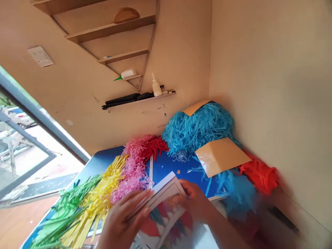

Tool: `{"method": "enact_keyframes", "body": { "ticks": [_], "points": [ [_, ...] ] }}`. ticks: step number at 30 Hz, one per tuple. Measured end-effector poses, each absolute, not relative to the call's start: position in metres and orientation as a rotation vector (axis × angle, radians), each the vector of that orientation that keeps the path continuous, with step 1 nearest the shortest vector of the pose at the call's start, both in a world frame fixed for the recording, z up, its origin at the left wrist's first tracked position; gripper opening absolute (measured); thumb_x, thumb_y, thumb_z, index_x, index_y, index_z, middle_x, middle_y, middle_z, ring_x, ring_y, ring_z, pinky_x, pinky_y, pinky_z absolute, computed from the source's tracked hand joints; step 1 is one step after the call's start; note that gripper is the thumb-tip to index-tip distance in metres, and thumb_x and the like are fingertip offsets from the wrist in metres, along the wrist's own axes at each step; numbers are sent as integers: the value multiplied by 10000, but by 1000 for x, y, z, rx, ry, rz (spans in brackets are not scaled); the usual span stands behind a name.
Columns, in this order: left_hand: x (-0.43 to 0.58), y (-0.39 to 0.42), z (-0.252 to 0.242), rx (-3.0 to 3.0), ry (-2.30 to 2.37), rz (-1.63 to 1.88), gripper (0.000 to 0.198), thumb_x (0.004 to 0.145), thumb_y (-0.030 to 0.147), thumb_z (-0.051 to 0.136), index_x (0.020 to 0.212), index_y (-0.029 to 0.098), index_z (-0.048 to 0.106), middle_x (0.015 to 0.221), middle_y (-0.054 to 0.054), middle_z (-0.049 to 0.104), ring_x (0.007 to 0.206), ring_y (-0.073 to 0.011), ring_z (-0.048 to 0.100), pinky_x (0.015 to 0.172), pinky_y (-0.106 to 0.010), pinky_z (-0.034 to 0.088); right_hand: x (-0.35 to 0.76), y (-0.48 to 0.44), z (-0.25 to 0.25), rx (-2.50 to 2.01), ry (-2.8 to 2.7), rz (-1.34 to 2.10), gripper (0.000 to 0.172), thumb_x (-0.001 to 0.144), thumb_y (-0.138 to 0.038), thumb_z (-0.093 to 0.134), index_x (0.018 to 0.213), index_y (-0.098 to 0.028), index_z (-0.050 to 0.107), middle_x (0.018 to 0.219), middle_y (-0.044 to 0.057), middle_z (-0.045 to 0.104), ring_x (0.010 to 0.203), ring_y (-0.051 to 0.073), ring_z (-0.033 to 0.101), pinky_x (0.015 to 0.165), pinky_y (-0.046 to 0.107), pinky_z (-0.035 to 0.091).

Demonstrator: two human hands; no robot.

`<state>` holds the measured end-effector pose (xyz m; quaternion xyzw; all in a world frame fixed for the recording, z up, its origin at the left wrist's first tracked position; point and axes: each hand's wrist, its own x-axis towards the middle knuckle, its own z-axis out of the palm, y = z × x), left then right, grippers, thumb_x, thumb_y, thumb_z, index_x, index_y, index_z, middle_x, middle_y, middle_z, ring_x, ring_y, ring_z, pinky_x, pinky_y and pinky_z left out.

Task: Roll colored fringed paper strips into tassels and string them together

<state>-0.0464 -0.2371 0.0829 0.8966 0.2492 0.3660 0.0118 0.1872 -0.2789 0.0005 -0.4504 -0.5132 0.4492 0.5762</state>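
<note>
card (164, 191) held between left hand (127, 214) and right hand (194, 200).

Strong daylight enters through the opening (44, 133) at left, bleaching the ground outside nearly white. The cream wall (178, 52) is softly lit, duller toward the right, where a faint dark smudge shows. Glare whitens the clear part of the tan envelope (230, 156). The fingers (138, 197) and printed paper (151, 226) are blurred; blue strips (240, 197) at lower right dissolve into haze.
</note>
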Motion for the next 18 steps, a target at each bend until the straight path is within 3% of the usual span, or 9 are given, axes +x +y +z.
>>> {"method": "enact_keyframes", "body": {
  "ticks": [3,7,11,15,18],
  "points": [
    [-46,-235,77,2832,933,1012,375,926,479,570,1224,270,662,948,-30,783,795,-167,745,678,-212,590,181,-288,-2,-1132,-1312,1035,249,788,-385,714,954,-200,729,839,9,693,751,197,566,672,261,424],
    [-40,-239,68,2827,1061,796,333,991,416,454,989,243,738,850,-53,762,760,-187,715,679,-274,556,170,-291,-11,-1255,-1405,996,249,799,-363,712,993,-208,731,872,12,716,753,197,579,653,249,418],
    [-56,-241,62,2677,985,703,252,977,340,489,1058,243,708,848,-47,732,770,-170,678,728,-259,521,170,-290,-20,-1303,-1430,1072,338,813,-439,694,1062,-213,726,905,30,733,798,225,625,667,255,460],
    [-79,-249,50,2458,863,611,306,956,316,485,1200,219,642,994,-78,702,844,-169,651,761,-247,499,171,-291,-33,-1302,-1407,1186,438,773,-520,711,1083,-211,725,955,64,756,852,278,688,716,291,533],
    [-95,-255,26,2224,894,583,327,928,395,509,1079,167,688,894,-75,693,756,-165,613,679,-240,473,175,-284,-52,-1360,-1411,1211,504,725,-592,726,1070,-224,731,992,99,765,871,327,716,700,335,574]
  ]
}}
